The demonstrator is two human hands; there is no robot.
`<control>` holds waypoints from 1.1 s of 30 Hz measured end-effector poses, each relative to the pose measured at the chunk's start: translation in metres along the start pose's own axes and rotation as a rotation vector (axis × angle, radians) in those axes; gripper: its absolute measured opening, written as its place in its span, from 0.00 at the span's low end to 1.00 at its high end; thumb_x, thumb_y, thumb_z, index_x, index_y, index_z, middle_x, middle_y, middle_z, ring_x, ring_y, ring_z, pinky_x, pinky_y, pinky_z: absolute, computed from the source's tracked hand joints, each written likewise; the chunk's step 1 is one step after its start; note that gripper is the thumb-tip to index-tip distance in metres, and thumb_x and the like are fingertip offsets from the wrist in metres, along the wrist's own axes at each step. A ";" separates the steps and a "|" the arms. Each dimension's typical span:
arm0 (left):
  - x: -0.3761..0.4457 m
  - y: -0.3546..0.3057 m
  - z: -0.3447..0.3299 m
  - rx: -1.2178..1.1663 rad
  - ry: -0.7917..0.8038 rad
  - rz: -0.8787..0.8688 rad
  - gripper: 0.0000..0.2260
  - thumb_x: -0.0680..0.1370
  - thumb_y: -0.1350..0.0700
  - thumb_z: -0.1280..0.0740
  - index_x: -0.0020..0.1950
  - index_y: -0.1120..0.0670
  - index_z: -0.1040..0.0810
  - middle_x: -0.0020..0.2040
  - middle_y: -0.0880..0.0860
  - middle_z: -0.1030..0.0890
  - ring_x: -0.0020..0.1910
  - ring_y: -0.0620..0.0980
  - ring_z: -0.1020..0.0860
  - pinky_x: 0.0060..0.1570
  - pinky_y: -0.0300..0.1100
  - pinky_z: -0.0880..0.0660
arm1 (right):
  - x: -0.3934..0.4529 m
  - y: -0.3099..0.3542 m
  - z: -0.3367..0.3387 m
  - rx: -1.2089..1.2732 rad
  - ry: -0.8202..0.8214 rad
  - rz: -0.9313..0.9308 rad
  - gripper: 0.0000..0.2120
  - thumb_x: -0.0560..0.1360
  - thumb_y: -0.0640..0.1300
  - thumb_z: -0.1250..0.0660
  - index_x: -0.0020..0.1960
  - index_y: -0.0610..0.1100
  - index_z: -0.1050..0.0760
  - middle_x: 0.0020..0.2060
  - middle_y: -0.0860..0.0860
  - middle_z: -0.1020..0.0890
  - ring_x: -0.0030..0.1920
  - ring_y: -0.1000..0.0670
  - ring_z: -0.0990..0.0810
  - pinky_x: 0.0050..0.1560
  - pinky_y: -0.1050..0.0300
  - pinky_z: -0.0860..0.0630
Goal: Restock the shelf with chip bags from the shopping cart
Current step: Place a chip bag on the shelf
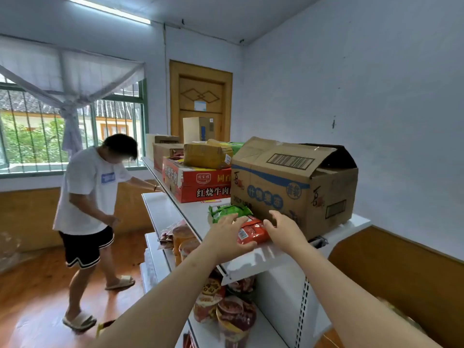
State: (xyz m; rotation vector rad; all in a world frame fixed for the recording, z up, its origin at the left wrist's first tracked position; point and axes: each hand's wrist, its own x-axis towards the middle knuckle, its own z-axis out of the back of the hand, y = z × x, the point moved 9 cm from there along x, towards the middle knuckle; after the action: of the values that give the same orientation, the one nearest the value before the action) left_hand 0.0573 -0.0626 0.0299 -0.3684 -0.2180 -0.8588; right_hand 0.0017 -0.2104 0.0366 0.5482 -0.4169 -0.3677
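Hands meet on our red chip bag (251,230) atop the shelf (263,254): left hand (229,238) grips it, right hand (285,228) hovers spread beside.

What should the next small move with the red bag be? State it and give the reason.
Probably nudge the red chip bag back until it sits flat, then let go. The left hand rests on its near side with the thumb under its front edge, and the right hand is open at its far end. It lies at the top shelf edge, beside the green bag and cardboard box.
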 end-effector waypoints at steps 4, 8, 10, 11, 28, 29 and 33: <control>0.024 -0.003 -0.022 0.067 0.138 0.022 0.38 0.74 0.32 0.37 0.80 0.43 0.47 0.81 0.54 0.45 0.79 0.56 0.47 0.76 0.56 0.50 | 0.025 -0.014 -0.012 0.106 0.087 -0.082 0.27 0.80 0.55 0.41 0.76 0.47 0.37 0.71 0.46 0.28 0.68 0.46 0.28 0.65 0.52 0.30; 0.046 0.005 -0.045 0.080 0.196 0.041 0.40 0.72 0.33 0.36 0.79 0.41 0.48 0.79 0.54 0.43 0.77 0.59 0.44 0.75 0.58 0.44 | 0.052 -0.030 -0.025 0.118 0.160 -0.180 0.26 0.78 0.55 0.37 0.74 0.46 0.34 0.68 0.45 0.27 0.66 0.44 0.28 0.66 0.50 0.29; 0.053 0.005 -0.046 0.067 0.182 0.041 0.39 0.71 0.33 0.35 0.78 0.40 0.46 0.77 0.53 0.38 0.74 0.57 0.39 0.72 0.56 0.39 | 0.060 -0.039 -0.030 0.162 0.218 -0.277 0.24 0.77 0.55 0.36 0.69 0.45 0.29 0.61 0.44 0.24 0.59 0.45 0.24 0.60 0.50 0.24; 0.057 0.004 -0.046 0.052 0.183 0.042 0.38 0.71 0.33 0.34 0.77 0.40 0.45 0.75 0.52 0.35 0.72 0.56 0.36 0.70 0.55 0.37 | 0.063 -0.042 -0.030 0.189 0.228 -0.314 0.22 0.77 0.55 0.34 0.66 0.44 0.27 0.56 0.44 0.22 0.53 0.46 0.23 0.54 0.52 0.21; 0.061 0.037 0.016 -0.148 -0.329 0.107 0.25 0.70 0.45 0.26 0.65 0.46 0.27 0.53 0.47 0.17 0.49 0.50 0.19 0.47 0.42 0.24 | 0.080 0.025 -0.009 0.655 0.240 -0.334 0.10 0.79 0.42 0.41 0.48 0.37 0.24 0.37 0.41 0.19 0.31 0.45 0.19 0.33 0.54 0.17; 0.060 0.046 0.019 -0.210 -0.342 0.133 0.24 0.70 0.45 0.26 0.63 0.46 0.27 0.51 0.47 0.17 0.47 0.49 0.19 0.46 0.42 0.22 | 0.083 0.028 -0.008 0.664 0.216 -0.316 0.11 0.80 0.43 0.42 0.49 0.37 0.24 0.39 0.40 0.18 0.31 0.45 0.19 0.32 0.56 0.18; 0.058 0.085 0.022 -0.462 -0.319 0.230 0.18 0.71 0.49 0.24 0.57 0.44 0.28 0.50 0.44 0.18 0.49 0.44 0.19 0.51 0.41 0.20 | 0.098 0.023 -0.003 0.492 0.005 -0.174 0.10 0.81 0.43 0.44 0.50 0.44 0.25 0.47 0.44 0.18 0.39 0.47 0.16 0.41 0.51 0.16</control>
State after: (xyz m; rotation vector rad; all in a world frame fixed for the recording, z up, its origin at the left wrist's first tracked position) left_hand 0.1590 -0.0436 0.0502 -0.9477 -0.2657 -0.6138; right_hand 0.0919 -0.2347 0.0749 1.0690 -0.4579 -0.4325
